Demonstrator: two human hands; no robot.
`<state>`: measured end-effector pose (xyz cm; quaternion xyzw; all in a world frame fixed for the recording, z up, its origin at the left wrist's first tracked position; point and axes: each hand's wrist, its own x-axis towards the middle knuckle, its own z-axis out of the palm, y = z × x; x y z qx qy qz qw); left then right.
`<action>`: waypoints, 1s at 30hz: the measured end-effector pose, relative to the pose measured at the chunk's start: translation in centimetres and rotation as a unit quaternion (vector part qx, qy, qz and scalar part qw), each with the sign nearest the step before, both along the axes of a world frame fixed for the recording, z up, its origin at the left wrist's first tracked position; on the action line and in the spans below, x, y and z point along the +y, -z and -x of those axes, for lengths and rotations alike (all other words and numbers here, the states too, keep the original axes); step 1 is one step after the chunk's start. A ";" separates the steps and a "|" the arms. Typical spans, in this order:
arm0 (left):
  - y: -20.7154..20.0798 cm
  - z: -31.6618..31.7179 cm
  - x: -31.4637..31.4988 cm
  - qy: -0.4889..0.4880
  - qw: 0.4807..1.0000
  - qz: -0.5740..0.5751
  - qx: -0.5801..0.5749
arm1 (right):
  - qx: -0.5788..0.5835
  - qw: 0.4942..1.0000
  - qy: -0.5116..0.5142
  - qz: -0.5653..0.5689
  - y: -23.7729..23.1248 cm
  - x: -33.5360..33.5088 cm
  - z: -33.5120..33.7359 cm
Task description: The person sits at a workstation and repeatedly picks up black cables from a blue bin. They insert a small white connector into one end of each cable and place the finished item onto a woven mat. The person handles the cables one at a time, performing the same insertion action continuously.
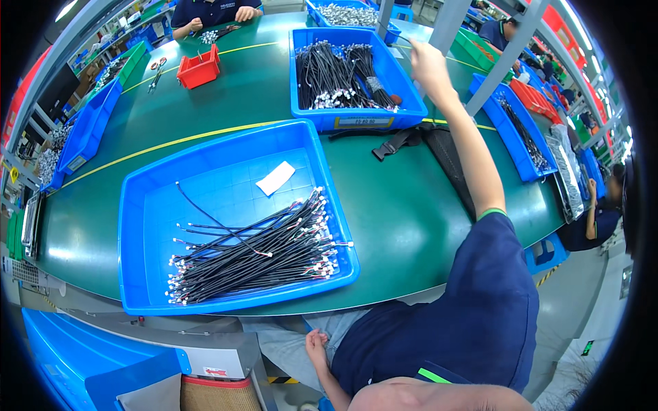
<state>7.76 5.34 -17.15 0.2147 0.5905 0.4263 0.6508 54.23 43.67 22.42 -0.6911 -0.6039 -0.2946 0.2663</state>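
My right arm stretches forward over the table. My right hand is raised by the right rim of the far blue bin, beside a grey metal post. Its fingers are closed together, and what they hold is too small to make out. My left hand rests low at my lap below the table edge, its fingers curled with nothing visible in them. In front of me a large blue tray bears a pile of black cables with white connectors, and a white paper slip. More bundled black cables fill the far bin.
A black strap with a buckle lies right of the tray. Beyond are a small red bin, scissors and a co-worker's hands. Blue bins flank the green table. A blue stool stands at right.
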 end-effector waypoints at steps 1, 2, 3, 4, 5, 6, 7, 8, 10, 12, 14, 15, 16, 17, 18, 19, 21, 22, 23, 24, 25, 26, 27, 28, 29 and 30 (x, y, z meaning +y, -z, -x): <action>0.2 0.1 0.0 0.001 1.000 0.001 0.002 | 0.041 0.999 -0.012 0.011 0.4 2.1 -1.0; 0.3 0.2 0.0 0.001 1.000 0.001 0.005 | 0.057 0.996 0.020 0.067 1.2 4.4 -2.2; 0.3 0.2 0.0 -0.001 1.000 0.001 -0.001 | 0.071 0.988 0.055 0.123 2.3 6.4 -3.7; 0.3 -0.1 0.0 0.001 1.000 0.001 -0.011 | 0.135 0.977 0.052 0.155 4.0 7.7 -5.7; 0.3 -0.1 0.1 -0.004 1.000 0.000 -0.018 | 0.112 0.979 0.036 0.168 5.6 8.2 -6.1; 0.3 -0.1 0.2 -0.007 1.000 0.001 -0.019 | 0.088 0.979 0.019 0.182 6.4 8.4 -6.0; 0.2 0.0 0.1 -0.019 1.000 0.002 -0.018 | 0.107 0.973 0.016 0.206 6.3 8.2 -4.1; 0.0 0.1 0.0 -0.032 0.999 0.004 -0.016 | 0.126 0.965 0.012 0.231 5.9 7.5 -1.7; -0.1 0.0 0.0 -0.020 1.000 0.006 -0.008 | 0.138 0.957 -0.020 0.255 5.8 5.8 -0.8; -0.2 0.1 0.0 -0.014 1.000 0.011 -0.005 | 0.180 0.940 -0.053 0.284 6.0 4.7 0.3; -0.2 0.1 0.1 -0.014 1.000 0.012 -0.009 | 0.202 0.919 -0.078 0.329 5.1 3.8 2.1; -0.2 0.2 0.0 -0.015 1.000 0.016 -0.008 | 0.227 0.888 -0.071 0.394 4.6 3.3 3.1; -0.2 0.1 0.0 -0.014 1.000 0.019 -0.010 | 0.248 0.853 -0.060 0.455 3.9 2.6 3.7; -0.1 0.0 0.1 -0.014 1.000 0.021 -0.012 | 0.207 0.859 -0.097 0.458 5.2 3.0 2.3; -0.1 0.0 0.1 -0.015 1.000 0.018 -0.019 | 0.225 0.862 -0.088 0.446 5.3 3.0 1.8; -0.2 0.0 0.0 -0.020 0.999 0.015 -0.023 | 0.242 0.863 -0.083 0.435 5.4 3.1 1.9; -0.2 0.1 0.0 -0.025 0.999 0.012 -0.025 | 0.265 0.877 -0.060 0.397 5.2 3.2 2.1; 0.0 0.1 0.0 -0.025 0.999 0.012 -0.023 | 0.270 0.893 -0.057 0.357 4.9 3.1 2.5; 0.1 0.2 0.0 -0.025 0.999 0.013 -0.021 | 0.274 0.907 -0.054 0.315 4.6 3.0 2.9; 0.3 0.3 0.0 -0.023 0.999 0.012 -0.018 | 0.278 0.919 -0.049 0.273 4.3 3.0 3.2; 0.3 0.4 0.0 -0.017 1.000 0.011 -0.016 | 0.275 0.921 -0.039 0.274 3.8 2.7 3.3; 0.3 0.4 0.2 -0.010 1.000 0.010 -0.014 | 0.250 0.938 -0.040 0.237 3.8 2.6 3.3; 0.3 0.4 0.2 -0.013 1.000 0.011 -0.017 | 0.224 0.953 -0.038 0.201 4.0 2.4 3.1; 0.1 0.2 0.2 -0.013 1.000 0.012 -0.021 | 0.197 0.966 -0.033 0.162 4.3 2.2 2.7; 0.1 0.2 0.2 -0.016 1.000 0.012 -0.024 | 0.170 0.977 -0.032 0.123 4.5 2.2 2.6; 0.0 0.3 0.3 -0.017 1.000 0.014 -0.009 | 0.143 0.983 -0.046 0.110 4.8 2.4 2.8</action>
